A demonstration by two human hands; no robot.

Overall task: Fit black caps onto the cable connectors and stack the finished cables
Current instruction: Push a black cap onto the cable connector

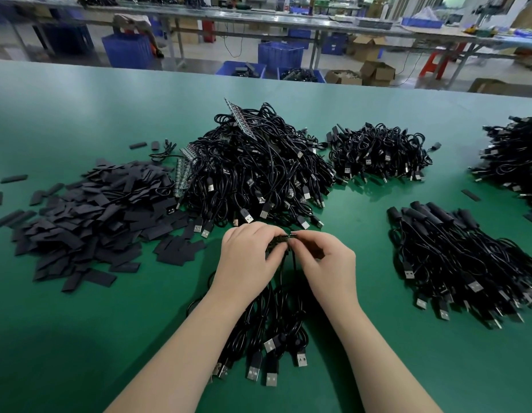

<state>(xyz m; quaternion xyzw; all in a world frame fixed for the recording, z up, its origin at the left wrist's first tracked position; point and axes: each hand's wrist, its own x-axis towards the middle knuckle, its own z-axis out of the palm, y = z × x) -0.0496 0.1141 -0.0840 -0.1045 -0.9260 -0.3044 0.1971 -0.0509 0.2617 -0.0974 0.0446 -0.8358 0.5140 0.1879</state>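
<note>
Head view: the left hand (248,253) and right hand (324,257) meet over the green desk (80,338), fingers (303,241) curled, both pinching a small connector strip (284,237). Its cables (267,332) trail toward the person. Black caps (89,222) lie heaped left; capped cables (461,257) stacked right.

Both forearms converge at centre; left hand (249,254) and right hand (327,260) meet, fingers curled in a pinch, backs of both hands facing up.

Black cables (258,174), green table (80,323)
</note>
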